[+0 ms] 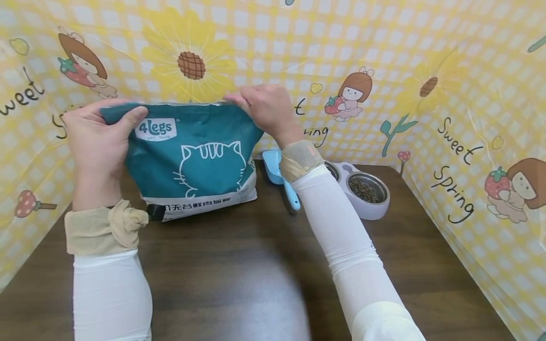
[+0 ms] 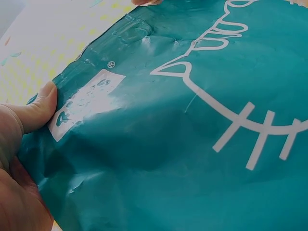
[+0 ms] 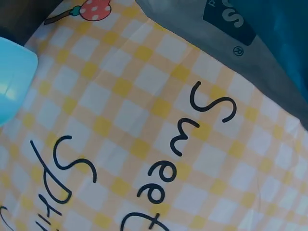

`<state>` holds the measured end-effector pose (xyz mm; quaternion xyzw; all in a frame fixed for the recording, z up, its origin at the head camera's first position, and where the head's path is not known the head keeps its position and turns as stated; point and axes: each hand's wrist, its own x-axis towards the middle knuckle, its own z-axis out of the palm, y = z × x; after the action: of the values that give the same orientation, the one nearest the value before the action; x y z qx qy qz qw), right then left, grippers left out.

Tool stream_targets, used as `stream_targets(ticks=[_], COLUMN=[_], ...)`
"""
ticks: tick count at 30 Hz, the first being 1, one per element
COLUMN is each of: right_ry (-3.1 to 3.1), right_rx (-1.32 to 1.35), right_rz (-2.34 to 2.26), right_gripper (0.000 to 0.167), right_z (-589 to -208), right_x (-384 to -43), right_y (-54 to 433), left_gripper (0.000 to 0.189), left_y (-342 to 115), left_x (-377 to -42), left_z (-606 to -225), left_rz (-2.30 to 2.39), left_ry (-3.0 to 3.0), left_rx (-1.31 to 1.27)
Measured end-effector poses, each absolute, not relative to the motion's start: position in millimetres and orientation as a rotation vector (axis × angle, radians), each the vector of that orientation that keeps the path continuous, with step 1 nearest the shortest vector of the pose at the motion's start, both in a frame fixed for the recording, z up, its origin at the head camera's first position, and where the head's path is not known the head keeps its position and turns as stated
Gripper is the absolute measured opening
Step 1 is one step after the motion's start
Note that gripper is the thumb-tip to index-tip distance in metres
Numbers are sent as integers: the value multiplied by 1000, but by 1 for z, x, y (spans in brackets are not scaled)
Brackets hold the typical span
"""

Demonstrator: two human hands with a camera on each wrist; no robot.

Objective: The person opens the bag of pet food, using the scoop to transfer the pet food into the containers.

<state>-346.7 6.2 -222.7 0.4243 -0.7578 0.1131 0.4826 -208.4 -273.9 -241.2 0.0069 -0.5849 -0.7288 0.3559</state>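
Observation:
A teal and white bag of cat food (image 1: pixel 209 166) with a cat outline stands upright at the left of the table. My left hand (image 1: pixel 100 137) grips its upper left corner, thumb on the front and fingers behind. At the upper right corner my right hand (image 1: pixel 268 111) pinches the top edge. The top edge is stretched between both hands; whether it is unsealed I cannot tell. The left wrist view shows the thumb (image 2: pixel 45 101) pressed beside the logo. In the right wrist view, part of the bag (image 3: pixel 284 43) appears, but not the right hand.
A light blue scoop (image 1: pixel 274 166) lies right of the bag, under the right forearm. Farther right is a double pet bowl (image 1: pixel 368 210) with brown kibble (image 1: pixel 364 189) in one dish; the forearm partly hides the other. A patterned yellow cloth (image 1: pixel 264 47) surrounds the brown table (image 1: pixel 213 274).

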Motion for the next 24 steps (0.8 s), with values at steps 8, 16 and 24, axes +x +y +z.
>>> stream_targets(ticks=[8,16,24], right_ry=[-1814,-1897,-2073], right_rx=[888,789,1056], right_rz=[471,890,1640], right_gripper=[55,53,19], right_z=[-225,-240,-255], right_x=[-358,-363,-337], right_y=[14,36,39], left_gripper=[28,30,27], left_y=[-275,-287,-299], left_x=[-208,-203,-204], left_z=[-238,-238,-246], left_rz=[-1897,-1925,-1963], left_ry=[-1497,-1493,-1534], left_rx=[45,79,-45])
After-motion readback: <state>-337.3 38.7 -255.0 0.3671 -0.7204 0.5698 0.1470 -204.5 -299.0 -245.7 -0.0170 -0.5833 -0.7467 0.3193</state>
